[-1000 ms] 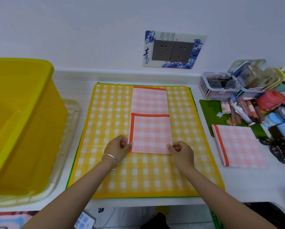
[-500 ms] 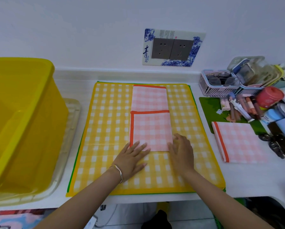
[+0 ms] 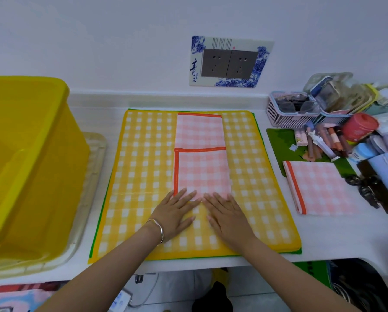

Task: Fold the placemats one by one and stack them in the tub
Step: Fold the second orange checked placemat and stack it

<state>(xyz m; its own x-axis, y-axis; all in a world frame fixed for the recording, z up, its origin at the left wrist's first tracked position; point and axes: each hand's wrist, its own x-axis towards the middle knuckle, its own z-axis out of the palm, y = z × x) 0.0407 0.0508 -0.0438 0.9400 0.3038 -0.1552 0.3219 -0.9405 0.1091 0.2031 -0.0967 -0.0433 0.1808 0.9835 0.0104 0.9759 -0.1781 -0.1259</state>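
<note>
Corners pinched a second ago; now left hand point(image 3: 175, 212) and right hand point(image 3: 226, 215) lie flat, fingers straight, pressing near fold of pink placemat point(image 3: 202, 172) on yellow checked mat point(image 3: 143, 176). Crease likely setting; tub point(image 3: 31, 154) waits left.

Black character 青 on the socket surround point(image 3: 194, 70), smaller print illegible

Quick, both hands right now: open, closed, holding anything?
Left hand: open, flat, fingertips pressing the near edge of the pink placemat.
Right hand: open, flat, pressing the same edge.
</note>
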